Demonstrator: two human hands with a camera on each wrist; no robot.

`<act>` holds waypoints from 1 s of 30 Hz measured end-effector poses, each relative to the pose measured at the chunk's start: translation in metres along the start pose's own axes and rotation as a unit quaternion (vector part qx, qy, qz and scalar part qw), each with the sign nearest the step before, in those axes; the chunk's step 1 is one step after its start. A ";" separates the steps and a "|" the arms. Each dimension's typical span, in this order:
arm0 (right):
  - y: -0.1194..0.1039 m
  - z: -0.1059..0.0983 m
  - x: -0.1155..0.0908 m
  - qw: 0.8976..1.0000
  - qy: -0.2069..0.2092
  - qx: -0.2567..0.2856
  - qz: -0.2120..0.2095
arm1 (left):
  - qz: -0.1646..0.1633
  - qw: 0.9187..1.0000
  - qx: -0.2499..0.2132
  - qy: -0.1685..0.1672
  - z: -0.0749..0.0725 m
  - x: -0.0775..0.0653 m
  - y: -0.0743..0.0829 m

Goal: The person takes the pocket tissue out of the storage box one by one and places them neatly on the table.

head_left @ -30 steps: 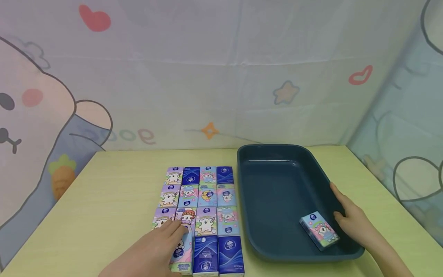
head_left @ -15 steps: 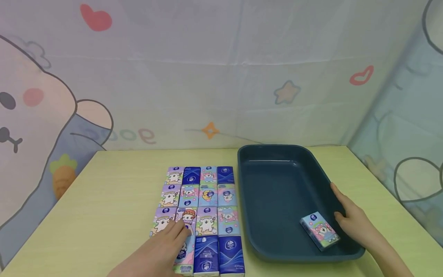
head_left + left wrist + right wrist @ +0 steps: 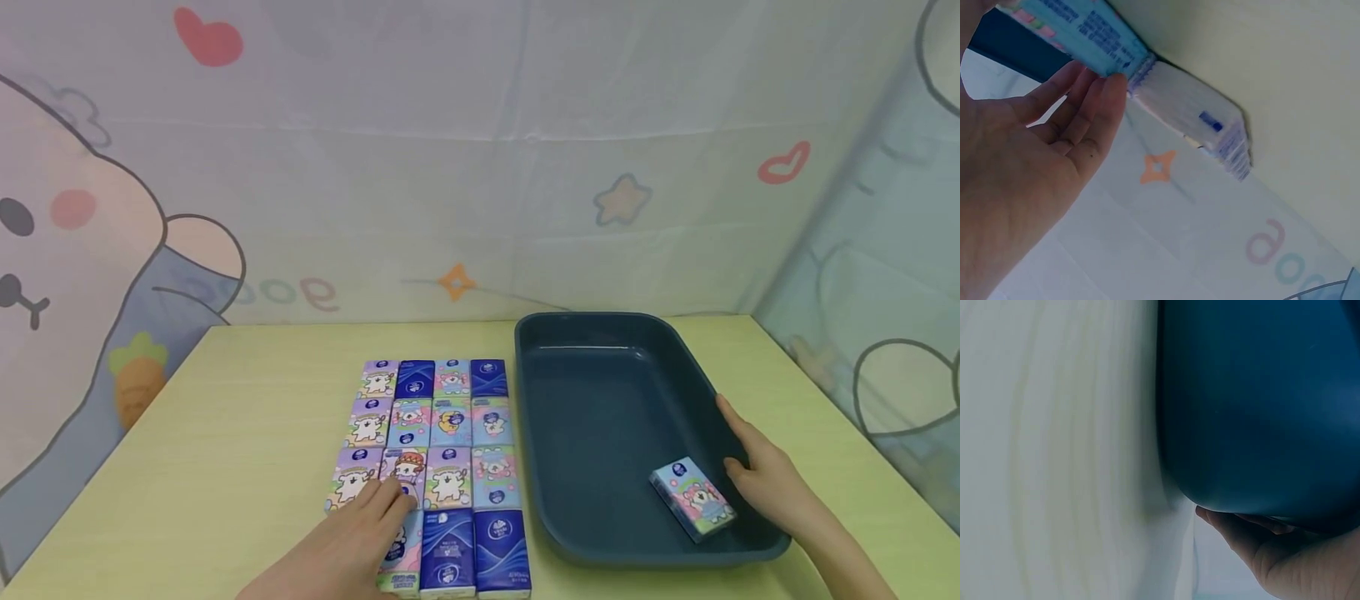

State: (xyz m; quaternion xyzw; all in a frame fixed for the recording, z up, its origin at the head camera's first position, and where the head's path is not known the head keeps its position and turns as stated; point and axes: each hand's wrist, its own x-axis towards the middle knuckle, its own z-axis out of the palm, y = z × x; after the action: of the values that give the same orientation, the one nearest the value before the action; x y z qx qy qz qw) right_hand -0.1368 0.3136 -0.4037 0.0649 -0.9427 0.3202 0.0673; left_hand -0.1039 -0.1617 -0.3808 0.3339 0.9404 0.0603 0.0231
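Note:
My left hand (image 3: pixel 348 529) grips a blue-and-pink tissue pack (image 3: pixel 401 550) at the near left corner of a block of tissue packs. In the left wrist view, thumb and fingertips hold that pack from its two ends; a white-and-purple tissue pack (image 3: pixel 1191 106) lies against its far end. My right hand (image 3: pixel 772 479) holds the right wall of a dark blue tub (image 3: pixel 600 433), thumb at the rim. The right wrist view has its fingers (image 3: pixel 1229 534) along the tub's outside. One tissue pack (image 3: pixel 693 500) lies at an angle on the tub floor, near the thumb.
Packs stand in several close rows left of the tub, some cartoon-printed, others plain blue, such as the near blue pack (image 3: pixel 447 550). The pale table (image 3: pixel 225 433) ends at a printed cloth (image 3: pixel 375 167) behind, with another cloth (image 3: pixel 885 275) along the right side.
My left hand has shifted slightly right, and the near left pack has come closer against its neighbours. The right hand and tub have not visibly moved.

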 end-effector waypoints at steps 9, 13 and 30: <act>0.001 0.002 -0.001 1.000 0.008 0.003 -0.013 | -0.045 0.997 0.011 -0.057 -0.020 0.011 0.021; -0.001 0.001 -0.001 1.000 -0.001 -0.007 -0.003 | -0.022 0.998 0.018 -0.053 -0.035 0.025 0.042; -0.001 0.001 0.002 0.998 0.013 -0.053 -0.019 | 0.152 0.984 0.075 -0.053 -0.054 0.135 0.132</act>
State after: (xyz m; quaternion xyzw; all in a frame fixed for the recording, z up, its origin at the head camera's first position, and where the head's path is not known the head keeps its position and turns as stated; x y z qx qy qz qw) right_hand -0.1384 0.3125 -0.4037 0.0753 -0.9560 0.2692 0.0887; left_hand -0.1308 0.0193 -0.3107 0.4764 0.8780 -0.0254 0.0387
